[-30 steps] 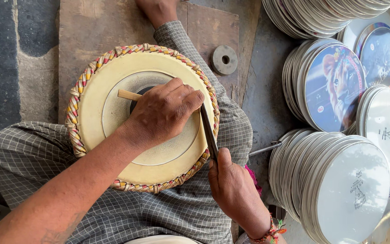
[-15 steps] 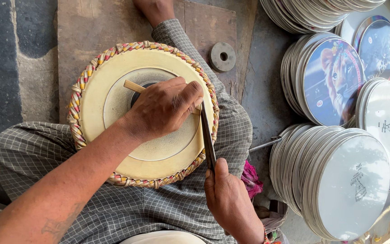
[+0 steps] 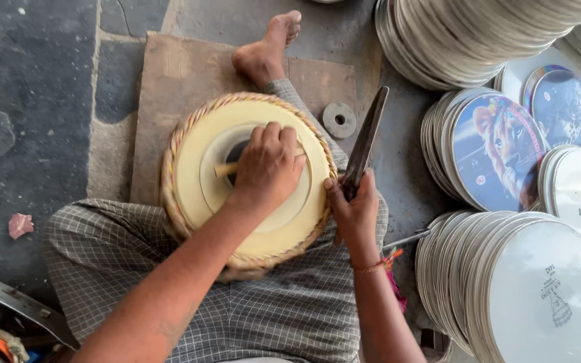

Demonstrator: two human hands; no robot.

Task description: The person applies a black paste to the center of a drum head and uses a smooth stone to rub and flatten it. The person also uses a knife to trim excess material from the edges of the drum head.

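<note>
Here the left hand lies palm-down on the middle of a round cream drum head rimmed with braided cord, which rests on the person's lap above a wooden board; its fingers are curled together over a short wooden stick. The right hand, just beside the drum head's right edge, is wrapped in a fist round a long dark metal tool that points up and away. Stacks of round discs stand to the right.

Round cream drum head with braided rim, flat under left hand; wooden stick beneath fingers; dark metal blade upright in right hand.
</note>
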